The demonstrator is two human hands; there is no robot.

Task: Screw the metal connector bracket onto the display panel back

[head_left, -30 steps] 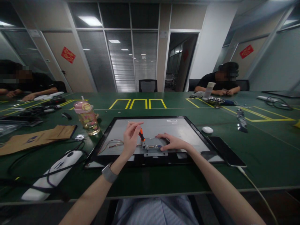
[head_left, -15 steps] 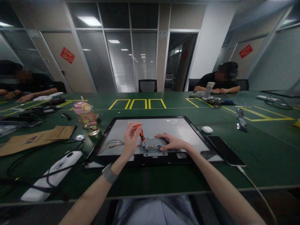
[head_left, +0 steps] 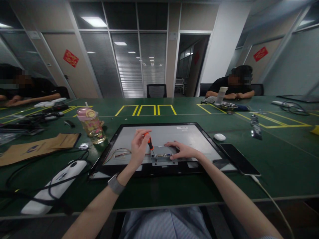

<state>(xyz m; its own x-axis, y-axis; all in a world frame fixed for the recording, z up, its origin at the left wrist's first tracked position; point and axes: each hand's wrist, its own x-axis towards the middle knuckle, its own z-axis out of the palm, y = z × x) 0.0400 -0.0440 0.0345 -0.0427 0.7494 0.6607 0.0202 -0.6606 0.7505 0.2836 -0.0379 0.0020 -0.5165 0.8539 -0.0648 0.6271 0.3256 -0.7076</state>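
Note:
A flat display panel with a black frame and grey back lies on the table before me. Near its front edge sits a metal bracket with a row of ports. My left hand is closed around the orange-and-black handle of a screwdriver. The shaft slants down, its tip at the bracket's left part; whether it touches a screw is too small to tell. My right hand rests over the bracket's right side, thumb and fingers apart. Thin coloured wires lie left of the bracket.
Left of the panel stand a pink-lidded bottle, a brown paper bag and a white power strip with black cables. On the right are a white earbud case and a phone on a cable. Two people sit across the table.
Both hands and the screwdriver stay almost in place; the view has shifted very slightly. At the far left, the other person's hands have drawn back to the left.

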